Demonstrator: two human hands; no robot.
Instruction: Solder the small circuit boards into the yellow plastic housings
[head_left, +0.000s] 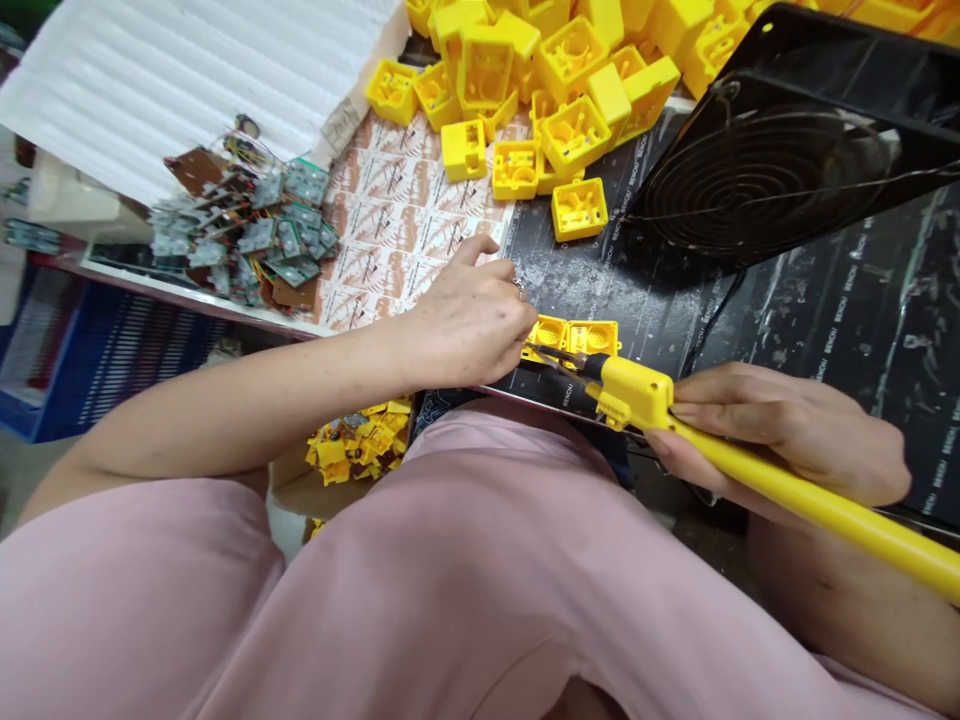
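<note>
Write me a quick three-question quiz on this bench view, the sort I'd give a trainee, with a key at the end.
1. True or false: the right hand grips the yellow tool.
2. Multiple choice: on which side of the circuit boards does the black fan stand, as pictured? A) left B) right C) directly above
3. Fill in the colour: the left hand is beside small open ____ boxes near the edge of the bench.

Key: 1 true; 2 B; 3 yellow

Black fan (757, 185): open yellow cases (514, 172) lie to its left, circuit boards (306, 181) farther left; right hand (795, 430) holds yellow tool (637, 388) on its near side.
</note>
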